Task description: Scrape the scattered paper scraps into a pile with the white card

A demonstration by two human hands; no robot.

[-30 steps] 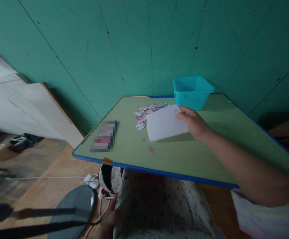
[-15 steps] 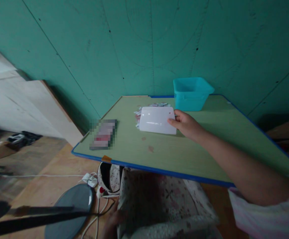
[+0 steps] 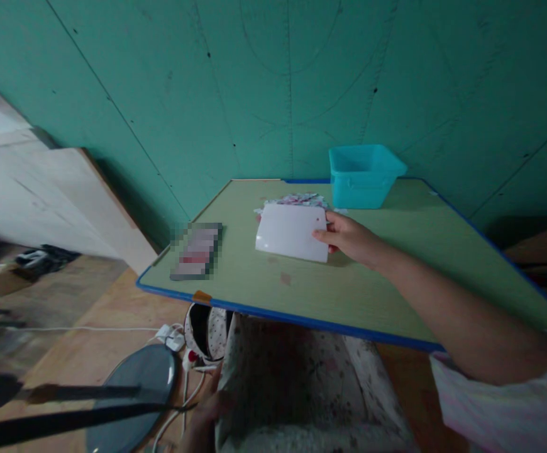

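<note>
Right hand (image 3: 349,238) pinching white card (image 3: 291,232) beside paper scraps (image 3: 297,201); left hand (image 3: 202,415) unclear.

A green table (image 3: 349,283) with a blue edge stands against the teal wall. On it, at about 12 o'clock near the far edge, sits a turquoise bin (image 3: 363,176). Just at 9 o'clock of the bin lies a heap of paper scraps (image 3: 297,200). At 6 o'clock of the scraps a white card (image 3: 290,233) rests with its near edge down on the top. Well apart at 9 o'clock, near the left edge, lies a blurred flat thing (image 3: 197,250).
</note>
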